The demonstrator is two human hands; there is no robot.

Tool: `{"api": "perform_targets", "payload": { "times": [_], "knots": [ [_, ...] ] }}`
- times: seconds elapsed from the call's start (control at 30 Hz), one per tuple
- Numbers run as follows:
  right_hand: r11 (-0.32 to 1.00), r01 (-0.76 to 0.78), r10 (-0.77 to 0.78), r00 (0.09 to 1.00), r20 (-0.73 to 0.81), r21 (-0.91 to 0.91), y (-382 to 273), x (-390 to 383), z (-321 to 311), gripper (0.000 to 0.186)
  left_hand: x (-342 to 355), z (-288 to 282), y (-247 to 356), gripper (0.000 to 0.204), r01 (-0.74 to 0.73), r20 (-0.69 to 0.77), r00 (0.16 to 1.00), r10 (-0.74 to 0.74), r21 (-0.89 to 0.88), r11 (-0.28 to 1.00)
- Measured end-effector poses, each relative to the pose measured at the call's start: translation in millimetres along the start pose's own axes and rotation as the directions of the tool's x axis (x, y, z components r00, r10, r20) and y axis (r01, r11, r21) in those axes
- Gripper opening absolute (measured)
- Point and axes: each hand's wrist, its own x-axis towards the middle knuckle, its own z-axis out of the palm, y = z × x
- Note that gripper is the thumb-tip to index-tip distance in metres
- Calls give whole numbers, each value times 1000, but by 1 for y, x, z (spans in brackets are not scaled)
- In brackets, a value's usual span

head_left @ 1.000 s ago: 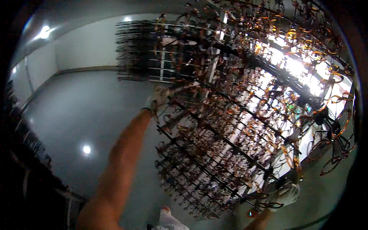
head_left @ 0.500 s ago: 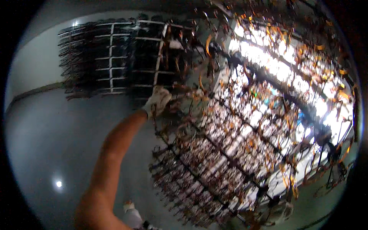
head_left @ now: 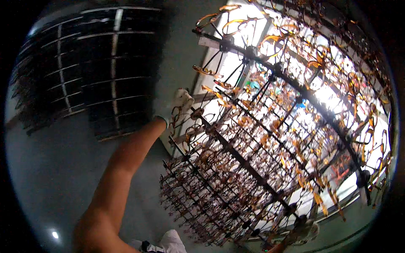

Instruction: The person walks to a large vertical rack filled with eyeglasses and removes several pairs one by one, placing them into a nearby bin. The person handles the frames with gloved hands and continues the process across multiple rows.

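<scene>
- The hanging rack is the biggest thing on my feed: dark bars slanting across the centre and right, crowded with amber-brown looped pieces. My worry is snagging; the loops stick out well past the bars, so a sideways swing could hook or scrape them.
- Dark loaded racks with pale rails stand at the left; if the hung rack swung round sharply, I judge the loops could tangle there.
- A bright opening lies behind the bars; its glare could hide a loop against its edge.
- Grey floor shows at lower left; a pale-clad leg is near the rack's lower end, so I'd judge a bumped foot possible.
- Left hand: gloved, fingers curled narrow on the rack's left edge.
- Right hand: blurred by the rack's lower right corner; I cannot tell its opening or hold.
</scene>
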Motion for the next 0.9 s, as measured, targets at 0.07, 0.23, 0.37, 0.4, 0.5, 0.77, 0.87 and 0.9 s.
{"api": "perform_targets", "payload": {
  "times": [0.07, 0.23, 0.37, 0.4, 0.5, 0.77, 0.87, 0.9],
  "knots": [
    [998, 0, 2, 999, 33, -60, -7, 2, -11, 26, 9, -6, 11, 18, -13, -81, 996, 40, 309, 951],
    [979, 13, 12, 993, 122, -202, -28, 14, -36, 27, 55, -44, 7, 10, -107, -29, 934, 356, 928, 356],
    [981, -98, 138, 960, 243, -169, -10, 11, -43, 26, 38, -32, -12, 7, -149, 149, 912, 383, 988, -29],
    [977, -98, 149, 949, 277, -191, 3, 13, -65, 26, 40, 21, -1, 6, -188, 351, 893, 283, 861, -472],
    [985, -4, 65, 935, 347, -174, -23, 29, -62, 25, 39, 36, 10, 8, -132, 67, 850, 522, 987, 88],
    [976, 37, 98, 809, 579, -217, -16, 43, -42, 13, 39, 44, 1, 6, -50, 130, 853, 506, 984, -168],
    [984, 48, 56, 828, 559, -169, -2, 51, -11, 14, 42, 50, 4, 10, -57, 187, 812, 553, 968, -245],
    [989, 40, 49, 815, 578, -141, -2, 56, 3, 15, 44, 47, 1, 10, -39, 184, 829, 528, 961, -274]
  ]
}}
